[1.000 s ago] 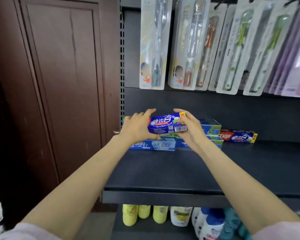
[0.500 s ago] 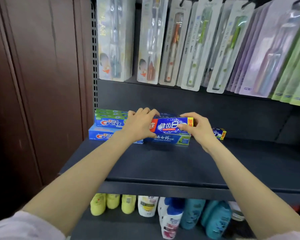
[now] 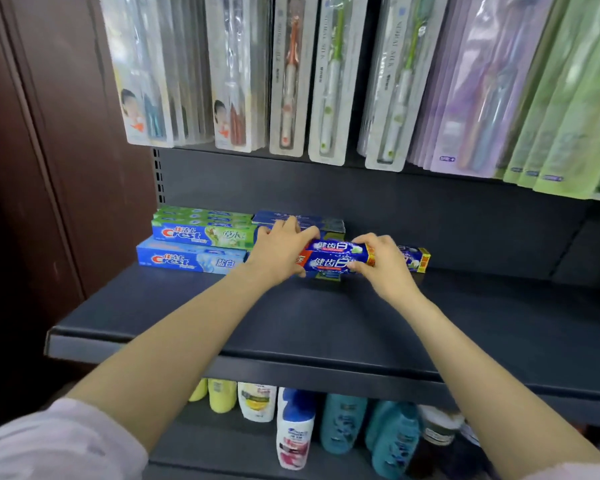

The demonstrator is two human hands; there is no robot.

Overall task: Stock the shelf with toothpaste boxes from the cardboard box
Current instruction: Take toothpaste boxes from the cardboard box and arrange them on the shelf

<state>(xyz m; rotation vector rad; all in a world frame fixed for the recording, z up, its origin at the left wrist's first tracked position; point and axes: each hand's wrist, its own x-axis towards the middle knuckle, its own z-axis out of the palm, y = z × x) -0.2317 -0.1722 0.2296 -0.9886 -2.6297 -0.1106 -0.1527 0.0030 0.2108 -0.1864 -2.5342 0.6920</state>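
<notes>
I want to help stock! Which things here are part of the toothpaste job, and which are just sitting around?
Part of the job:
dark blue toothpaste box, held by the left hand and right hand
Crest boxes
shelf

Just sitting around:
hanging toothbrush packs
bottles on the shelf below

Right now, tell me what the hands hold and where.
Both hands hold one dark blue toothpaste box by its ends: the left hand covers its left end, the right hand its right end, low over the shelf.

Both hands (image 3: 281, 254) have lowered the dark-blue toothpaste box (image 3: 333, 261) onto the stack.
</notes>
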